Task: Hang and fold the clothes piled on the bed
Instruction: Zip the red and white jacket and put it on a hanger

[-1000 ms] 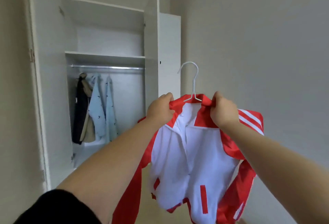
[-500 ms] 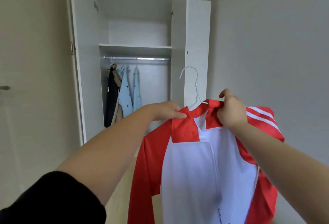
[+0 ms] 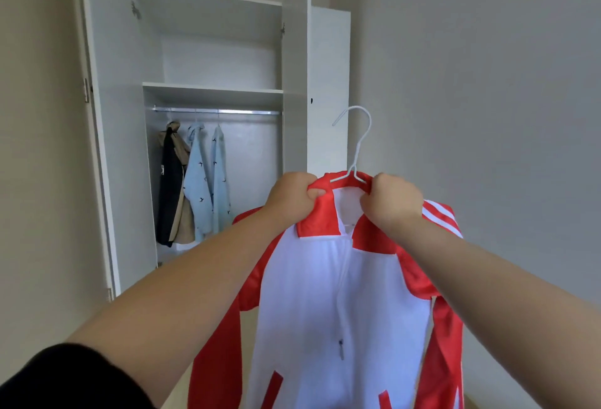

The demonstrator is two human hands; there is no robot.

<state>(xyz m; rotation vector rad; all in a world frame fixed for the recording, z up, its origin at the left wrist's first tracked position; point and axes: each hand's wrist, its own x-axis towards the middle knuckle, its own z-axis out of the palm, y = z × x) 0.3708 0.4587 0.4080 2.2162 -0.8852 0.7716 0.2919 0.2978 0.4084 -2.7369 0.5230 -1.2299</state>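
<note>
Both ends of the red collar (image 3: 320, 213) are squeezed tight: the left hand (image 3: 292, 197) at 11 o'clock on the jacket (image 3: 309, 294), the right hand (image 3: 390, 202) at 1 o'clock. The jacket hangs on a white hanger (image 3: 353, 171), low at 6 o'clock.

No lettering is legible; the dark jacket's (image 3: 169, 194) patch (image 3: 161, 169) is too small.
</note>
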